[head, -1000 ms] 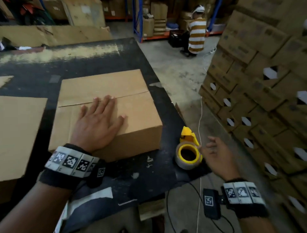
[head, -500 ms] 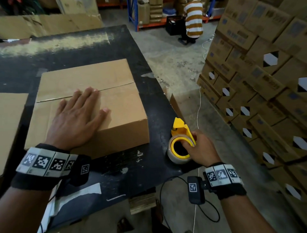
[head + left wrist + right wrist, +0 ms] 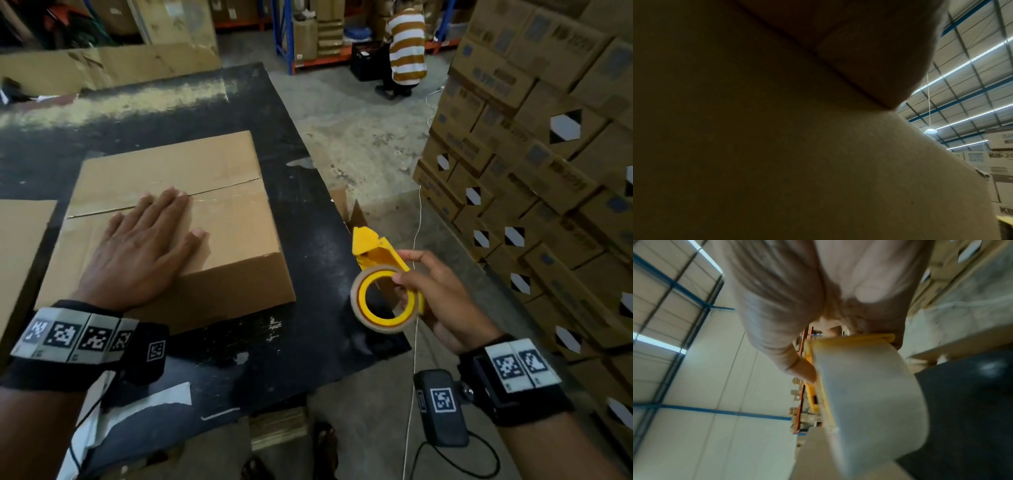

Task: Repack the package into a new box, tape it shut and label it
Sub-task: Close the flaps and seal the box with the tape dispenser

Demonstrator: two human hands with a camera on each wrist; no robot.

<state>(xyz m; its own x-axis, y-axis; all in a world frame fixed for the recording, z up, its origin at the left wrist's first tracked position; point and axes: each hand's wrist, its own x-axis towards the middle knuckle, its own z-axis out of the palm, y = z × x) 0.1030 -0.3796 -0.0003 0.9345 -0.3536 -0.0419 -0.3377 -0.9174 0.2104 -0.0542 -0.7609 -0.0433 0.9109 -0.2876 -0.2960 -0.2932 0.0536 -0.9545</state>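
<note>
The cardboard box sits on the black table, its top flaps folded down so that their edges meet along a seam across the lid. The left hand lies flat on the near flap, fingers straight and spread, fingertips reaching the seam — pressing the lid down. In the left wrist view the box fills almost the whole dim picture.

To the right of the box, over the table's right edge, the right hand grips the yellow tape dispenser with its roll of tape; the thumb curls into the roll's core and the fingers wrap behind it. The dispenser is held clear of the table, its cutter end pointing away from the person. The right wrist view shows the pale roll of tape close up and blurred.

A second cardboard piece lies at the table's left edge. Stacked cartons rise on the right, and a person in a striped shirt crouches by the far shelving.
</note>
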